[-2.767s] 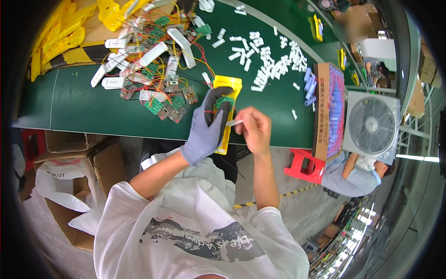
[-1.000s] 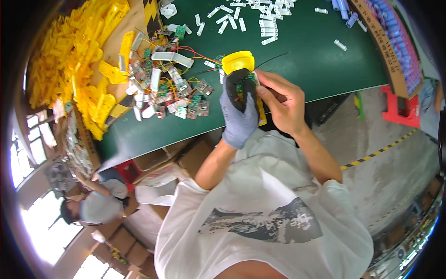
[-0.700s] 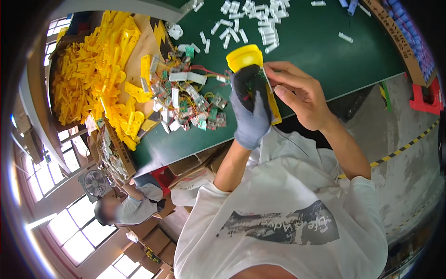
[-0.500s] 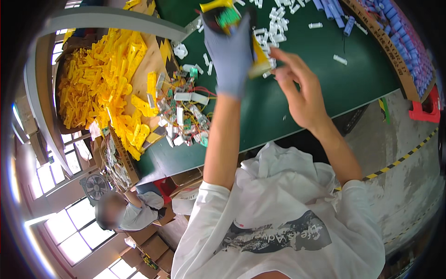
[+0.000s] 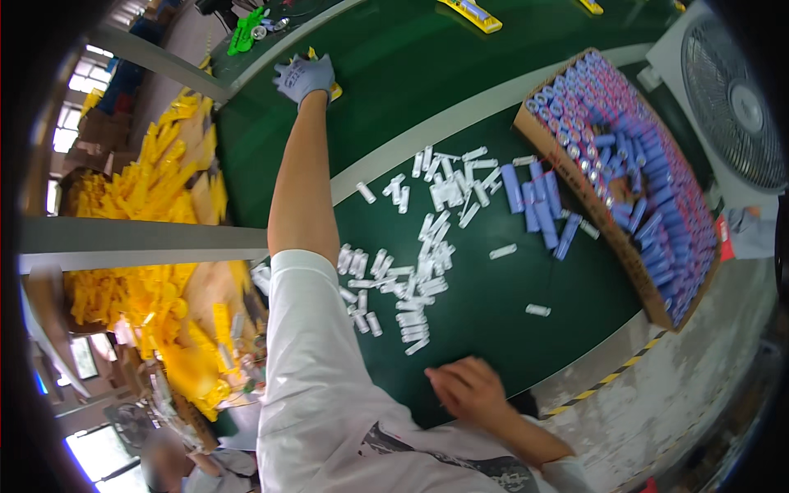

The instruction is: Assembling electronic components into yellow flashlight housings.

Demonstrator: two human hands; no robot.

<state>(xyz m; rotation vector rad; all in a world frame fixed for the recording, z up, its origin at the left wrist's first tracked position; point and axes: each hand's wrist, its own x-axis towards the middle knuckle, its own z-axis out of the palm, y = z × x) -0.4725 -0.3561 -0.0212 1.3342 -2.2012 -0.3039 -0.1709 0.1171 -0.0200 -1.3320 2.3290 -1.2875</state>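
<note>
My left hand (image 5: pixel 304 78), in a grey glove, reaches far forward over the dark green surface behind the pale rail. Its fingers are spread over a yellow plastic casing (image 5: pixel 336 91), which shows only at the hand's edges. Bare and slightly blurred, my right hand (image 5: pixel 472 390) is low over the near table, its fingers curled together; whatever may be inside them is hidden. Many small white plastic pieces (image 5: pixel 444 191) lie scattered between my arms. Right of them is a group of blue cylindrical cells (image 5: pixel 542 215).
At the right stands a cardboard box (image 5: pixel 588 185) packed with blue cells, beside a fan (image 5: pixel 744 107). Yellow casings (image 5: pixel 131 214) are heaped at the left, behind a grey bar (image 5: pixel 148 242). Another yellow casing (image 5: pixel 472 15) lies at the far side. Someone sits at lower left (image 5: pixel 222 472).
My left hand has moved from above the near table to beyond the rail with the yellow casing. My right hand has drawn back toward my body. The view has shifted forward.
</note>
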